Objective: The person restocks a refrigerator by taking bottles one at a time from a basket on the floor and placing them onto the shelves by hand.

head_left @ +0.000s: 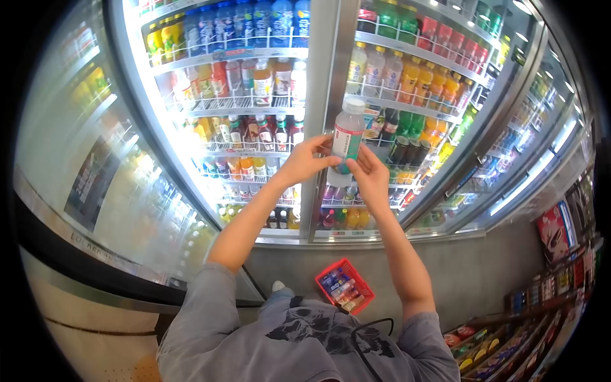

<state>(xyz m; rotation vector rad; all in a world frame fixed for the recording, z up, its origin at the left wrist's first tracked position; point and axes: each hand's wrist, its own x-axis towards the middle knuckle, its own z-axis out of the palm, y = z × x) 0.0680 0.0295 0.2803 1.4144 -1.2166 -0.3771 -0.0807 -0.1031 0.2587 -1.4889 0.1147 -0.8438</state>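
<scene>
A clear bottle (349,130) with a white cap and a white, pink and green label is held upright in front of the fridge's door frame. My left hand (312,159) grips its lower left side, and my right hand (369,173) closes on its lower right side. Both thumbs meet near the base of the label. Behind the bottle are fridge shelves (254,107) with rows of drinks.
An open glass door (108,165) stands at the left. A red basket (345,285) with several packaged items sits on the grey floor (458,267) by my feet. More closed fridge doors run to the right, and snack racks (509,337) stand at the lower right.
</scene>
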